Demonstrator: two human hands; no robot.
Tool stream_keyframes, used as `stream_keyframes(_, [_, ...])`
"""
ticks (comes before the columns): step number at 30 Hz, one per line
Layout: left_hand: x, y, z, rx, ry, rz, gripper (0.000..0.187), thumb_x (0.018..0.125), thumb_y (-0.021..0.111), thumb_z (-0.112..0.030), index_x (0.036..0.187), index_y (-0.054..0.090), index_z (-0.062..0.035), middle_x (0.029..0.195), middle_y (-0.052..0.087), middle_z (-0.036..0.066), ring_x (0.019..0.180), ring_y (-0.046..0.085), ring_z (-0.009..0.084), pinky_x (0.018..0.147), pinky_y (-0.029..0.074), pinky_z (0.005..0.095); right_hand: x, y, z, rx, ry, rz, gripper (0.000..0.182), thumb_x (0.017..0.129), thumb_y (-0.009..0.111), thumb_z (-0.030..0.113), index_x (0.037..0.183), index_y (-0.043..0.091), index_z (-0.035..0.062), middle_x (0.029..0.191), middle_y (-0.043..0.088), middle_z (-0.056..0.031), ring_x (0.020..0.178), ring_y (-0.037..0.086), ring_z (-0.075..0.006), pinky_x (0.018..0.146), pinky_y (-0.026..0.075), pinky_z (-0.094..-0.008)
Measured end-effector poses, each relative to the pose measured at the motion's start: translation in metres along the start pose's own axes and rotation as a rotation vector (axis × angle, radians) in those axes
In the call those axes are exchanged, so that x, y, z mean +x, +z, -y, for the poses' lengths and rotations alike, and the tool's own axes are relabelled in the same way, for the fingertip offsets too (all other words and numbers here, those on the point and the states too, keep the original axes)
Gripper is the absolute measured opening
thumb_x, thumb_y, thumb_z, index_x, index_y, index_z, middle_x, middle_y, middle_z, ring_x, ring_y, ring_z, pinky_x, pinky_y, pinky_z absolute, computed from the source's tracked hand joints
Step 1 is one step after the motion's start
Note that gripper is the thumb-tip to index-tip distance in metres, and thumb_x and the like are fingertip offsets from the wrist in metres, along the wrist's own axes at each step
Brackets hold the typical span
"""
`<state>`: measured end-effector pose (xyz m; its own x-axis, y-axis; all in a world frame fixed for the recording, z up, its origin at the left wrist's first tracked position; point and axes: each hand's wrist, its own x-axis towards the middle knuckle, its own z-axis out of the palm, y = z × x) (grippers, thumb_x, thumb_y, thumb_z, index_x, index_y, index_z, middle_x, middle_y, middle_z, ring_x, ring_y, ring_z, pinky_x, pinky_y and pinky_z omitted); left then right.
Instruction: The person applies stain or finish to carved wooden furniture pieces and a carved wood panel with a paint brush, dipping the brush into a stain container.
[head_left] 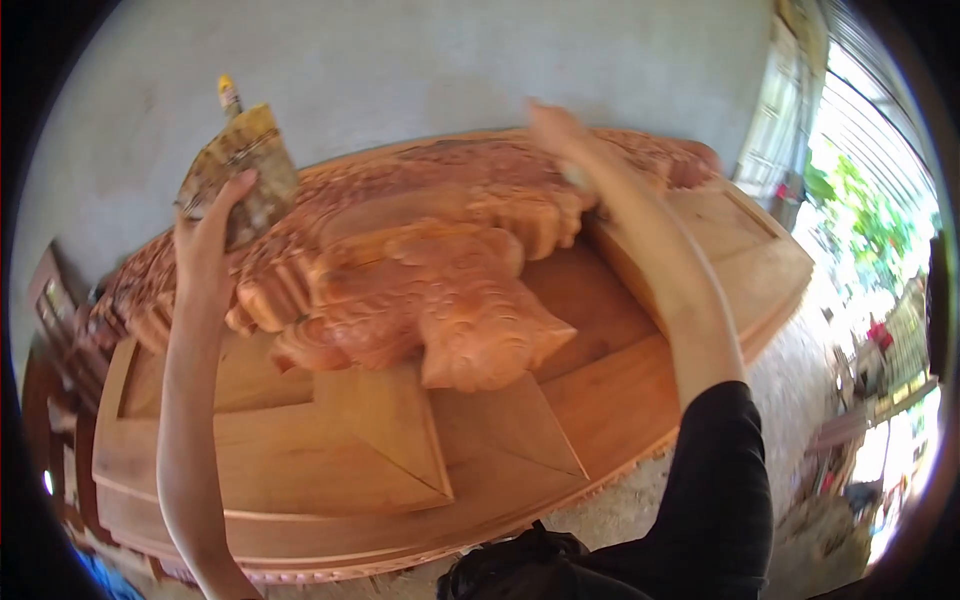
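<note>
My left hand (222, 205) is closed around a stained, cut-open container (250, 165), its thumb pressed on the front. A yellow-tipped object (229, 95) sticks up out of the container. My right hand (560, 130) is raised at the back of the carved wood, blurred by motion; whether its fingers hold anything is not clear. Between my arms lies a reddish-brown carving (480, 320) with an animal-like head, resting on a wooden piece with flat panels (330, 450). Behind it runs a long, densely carved section (400, 170).
A grey wall (420, 70) stands close behind the carved wood. Darker wooden furniture parts (60, 330) are at the far left. On the right are a bright opening with green plants (865, 215) and clutter on the floor.
</note>
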<state>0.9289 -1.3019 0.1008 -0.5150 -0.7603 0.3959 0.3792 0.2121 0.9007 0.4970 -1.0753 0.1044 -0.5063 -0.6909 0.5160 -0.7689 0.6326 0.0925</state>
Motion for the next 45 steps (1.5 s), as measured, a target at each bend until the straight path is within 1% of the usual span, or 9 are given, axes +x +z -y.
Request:
stream_keyframes(6, [-0.018,0.053,-0.011,-0.049,-0.027,0.157,0.061,0.082,0.079,-0.013,0.136,0.051,-0.007,0.132,0.056,0.013,0.12,0.057,0.0281,0.09,0.055,0.0425,-0.028,-0.044,0.117,1.609,0.014,0.003,0.017,0.1,0.042,0.01,0.102,0.043,-0.0078,0.083,0.069,-0.0279,0.061,0.07,-0.0311,0.05,0.054,-0.0367])
stream_keyframes(11, [-0.004,0.063,0.011,0.665,0.951,0.511,0.079,0.074,0.066,0.022,0.142,0.05,-0.0147,0.143,0.05,0.01,0.129,0.048,0.0249,0.107,0.043,0.0368,-0.109,-0.07,0.078,0.688,0.216,-0.321,0.024,0.092,0.045,0.007,0.109,0.044,-0.0093,0.079,0.069,-0.0259,0.069,0.07,-0.0391,0.061,0.056,-0.0504])
stream_keyframes(17, [-0.064,0.16,-0.002,0.493,0.94,0.671,0.069,0.085,0.06,0.015,0.147,0.045,-0.0114,0.149,0.044,0.011,0.135,0.043,0.0244,0.107,0.043,0.0355,-0.254,-0.139,-0.016,0.118,0.269,-0.667,0.029,0.085,0.049,0.006,0.11,0.049,-0.0098,0.076,0.068,-0.0238,0.077,0.068,-0.043,0.068,0.055,-0.0511])
stream_keyframes(24, [-0.224,0.335,-0.008,-0.12,0.387,0.931,0.06,0.089,0.067,-0.004,0.144,0.048,-0.0145,0.148,0.043,0.008,0.133,0.044,0.0214,0.105,0.046,0.0364,-0.575,-0.227,-0.071,1.367,0.229,-0.373,0.033,0.097,0.061,0.03,0.097,0.052,-0.0022,0.073,0.064,-0.0166,0.072,0.069,-0.0222,0.066,0.053,-0.0405])
stream_keyframes(29, [-0.395,0.455,-0.016,-0.65,-0.337,0.984,0.067,0.087,0.075,-0.023,0.141,0.045,0.0013,0.142,0.049,0.011,0.13,0.048,0.0212,0.107,0.045,0.0394,-0.85,-0.134,-0.066,0.235,1.008,-0.278,0.027,0.099,0.056,0.026,0.09,0.05,0.0008,0.069,0.063,-0.0157,0.066,0.065,-0.0339,0.061,0.05,-0.0442])
stream_keyframes(31, [-0.479,0.477,-0.012,-0.705,-0.308,1.063,0.066,0.088,0.074,-0.022,0.141,0.044,0.003,0.144,0.048,0.012,0.131,0.047,0.0222,0.109,0.042,0.0392,-0.971,-0.112,-0.025,1.255,1.237,-0.523,0.02,0.096,0.057,0.021,0.094,0.056,0.0017,0.076,0.071,-0.0068,0.06,0.068,-0.0143,0.051,0.053,-0.0302])
stream_keyframes(33, [-0.557,0.493,0.001,-0.791,-0.24,1.126,0.064,0.089,0.073,-0.019,0.141,0.044,0.0031,0.144,0.048,0.013,0.132,0.046,0.0241,0.112,0.038,0.0389,-1.083,-0.058,0.04,0.063,1.492,-0.263,0.02,0.095,0.053,0.019,0.092,0.06,0.0009,0.077,0.071,-0.0118,0.063,0.069,-0.0206,0.056,0.055,-0.0344])
stream_keyframes(35, [-0.624,0.504,0.024,-0.823,-0.214,1.258,0.064,0.09,0.07,-0.017,0.143,0.042,0.004,0.146,0.045,0.015,0.133,0.045,0.026,0.115,0.034,0.0387,-1.148,-0.094,0.122,1.202,1.847,-0.654,0.02,0.091,0.053,0.019,0.097,0.06,0.0007,0.079,0.071,-0.0134,0.071,0.071,-0.0241,0.064,0.056,-0.0368])
stream_keyframes(45, [-0.921,0.472,0.096,-0.917,-0.338,2.062,0.08,0.078,0.079,-0.018,0.142,0.039,0.006,0.144,0.046,0.016,0.129,0.047,0.0296,0.112,0.034,0.0425,-1.163,-0.133,0.417,-0.527,2.71,-1.271,0.021,0.098,0.053,0.023,0.103,0.056,0.0026,0.075,0.069,-0.0097,0.067,0.069,-0.0185,0.059,0.052,-0.0295])
